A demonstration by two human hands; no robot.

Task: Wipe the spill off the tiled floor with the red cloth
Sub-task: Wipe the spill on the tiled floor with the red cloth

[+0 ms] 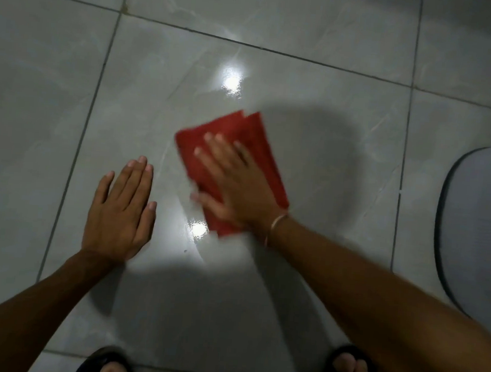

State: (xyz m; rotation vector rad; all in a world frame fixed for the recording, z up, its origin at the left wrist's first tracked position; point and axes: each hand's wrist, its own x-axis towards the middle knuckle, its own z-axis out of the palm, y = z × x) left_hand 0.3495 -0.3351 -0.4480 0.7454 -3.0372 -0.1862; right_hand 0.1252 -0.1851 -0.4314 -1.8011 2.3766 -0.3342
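Folded red terry cloth (234, 167) lies flat on glossy grey tiled floor (319, 74), frame centre; long axis runs 11 to 5 o'clock. Right hand (233, 182) pressed palm-down on it, fingers spread, motion-blurred. Left hand (120, 212) flat on tile at 9 o'clock of cloth, fingers together, apart from it. Wet sheen (197, 229) at cloth's near edge. Grey padded mat (477, 225) at 3 o'clock. Dark sandals (353, 370) at 6 o'clock.

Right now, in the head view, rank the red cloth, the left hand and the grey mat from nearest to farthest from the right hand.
1. red cloth, directly under the right hand.
2. left hand, flat on the tiles to its left.
3. grey mat, at the far right edge.
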